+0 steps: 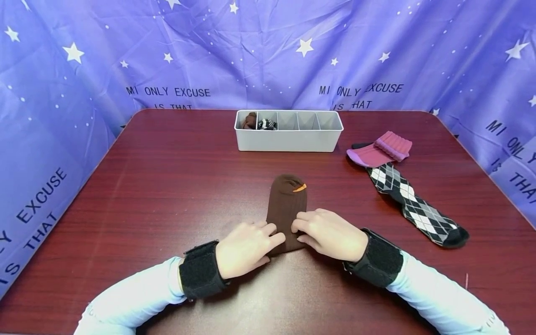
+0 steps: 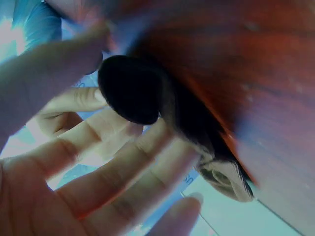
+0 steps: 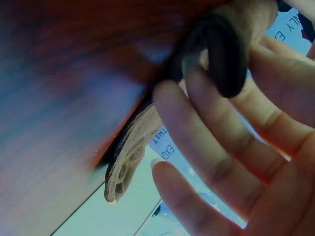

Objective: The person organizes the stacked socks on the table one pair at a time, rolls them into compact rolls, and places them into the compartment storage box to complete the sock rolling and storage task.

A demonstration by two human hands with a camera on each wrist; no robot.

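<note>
A brown sock (image 1: 284, 204) with an orange mark lies on the table between both hands, its far end flat and rounded. At its near left edge, my left hand (image 1: 247, 244) has its fingers bent over the fabric and the thumb low beside it. Opposite it, my right hand (image 1: 331, 232) grips the near right side with curled fingers. From the left wrist, the sock's near end (image 2: 130, 88) shows as a dark rounded fold against the fingers. Seen from the right wrist, a fingertip tucks behind the folded edge (image 3: 226, 59).
Beyond the sock stands a white divided box (image 1: 289, 141), a brown bundle (image 1: 250, 121) and a black-and-white bundle (image 1: 267, 124) in its left compartments. To the right lie a pink sock (image 1: 377, 151) and an argyle sock (image 1: 418, 204), partly overlapping. A starry curtain (image 1: 268, 56) surrounds the table.
</note>
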